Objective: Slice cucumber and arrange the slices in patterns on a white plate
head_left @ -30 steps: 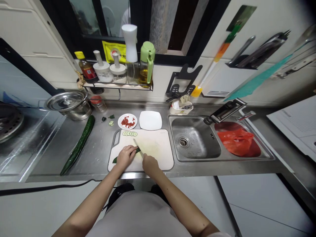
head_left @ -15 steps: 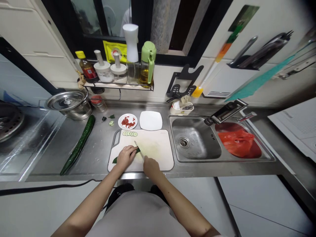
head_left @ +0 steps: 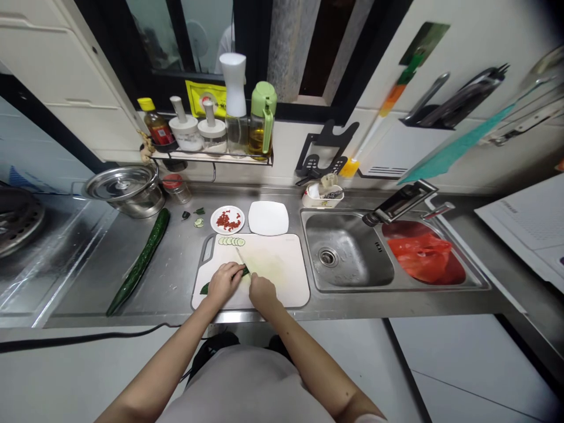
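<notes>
My left hand [head_left: 224, 281] is closed over a piece of cucumber [head_left: 204, 288] lying on the white cutting board [head_left: 286, 270]; most of the piece is hidden under the fingers. My right hand [head_left: 263, 294] grips a knife [head_left: 240, 256], its blade slanting up and left across the cucumber's right end. Along the board's top left lies a row of thin cucumber slices [head_left: 231, 241]. Just behind the board are a round white plate [head_left: 215, 224] with chopped red pieces and a bare squarish white plate [head_left: 268, 218].
A whole cucumber [head_left: 138, 264] lies on the left of the steel counter, near a lidded pot [head_left: 126, 188]. Small green scraps [head_left: 199, 222] are by the round plate. On the right is a double sink [head_left: 348, 252] with a red plastic bag [head_left: 420, 258]. A condiment shelf [head_left: 211, 157] hangs behind.
My right hand and the knife have shifted slightly to the left, toward my left hand. The left hand keeps its hold on the cucumber. The whole view has tilted a little.
</notes>
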{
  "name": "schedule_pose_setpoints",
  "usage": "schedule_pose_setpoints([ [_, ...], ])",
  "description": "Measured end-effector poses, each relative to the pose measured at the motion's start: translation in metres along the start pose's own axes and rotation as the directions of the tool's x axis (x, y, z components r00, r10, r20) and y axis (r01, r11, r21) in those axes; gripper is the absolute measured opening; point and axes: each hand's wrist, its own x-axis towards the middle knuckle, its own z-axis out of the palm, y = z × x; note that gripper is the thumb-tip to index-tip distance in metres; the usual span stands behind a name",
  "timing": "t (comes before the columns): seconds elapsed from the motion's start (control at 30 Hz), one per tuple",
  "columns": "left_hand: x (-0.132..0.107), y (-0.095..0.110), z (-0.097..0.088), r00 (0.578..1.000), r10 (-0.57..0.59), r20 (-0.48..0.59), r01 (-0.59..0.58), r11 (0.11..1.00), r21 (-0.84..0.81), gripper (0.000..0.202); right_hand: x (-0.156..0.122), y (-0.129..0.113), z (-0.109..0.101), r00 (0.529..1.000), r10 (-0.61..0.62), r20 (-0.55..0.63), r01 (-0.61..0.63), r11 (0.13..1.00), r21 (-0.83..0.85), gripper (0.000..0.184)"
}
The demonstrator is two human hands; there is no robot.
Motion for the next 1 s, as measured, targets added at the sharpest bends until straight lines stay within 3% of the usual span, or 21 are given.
schedule_pose_setpoints([
  [0.5, 0.000, 0.000, 0.002, 0.999, -0.042, 0.011, 0.042, 0.999, -0.008, 0.025, -0.027, 0.012, 0.008, 0.997, 0.070, 0.037, -0.068, 0.996, -0.053, 0.028],
  [1.0, 0.002, 0.006, -0.001, 0.997, -0.066, 0.025, 0.067, 0.997, -0.042, 0.026, -0.022, 0.010, 0.010, 0.998, 0.062, 0.019, -0.061, 0.995, -0.079, 0.032],
])
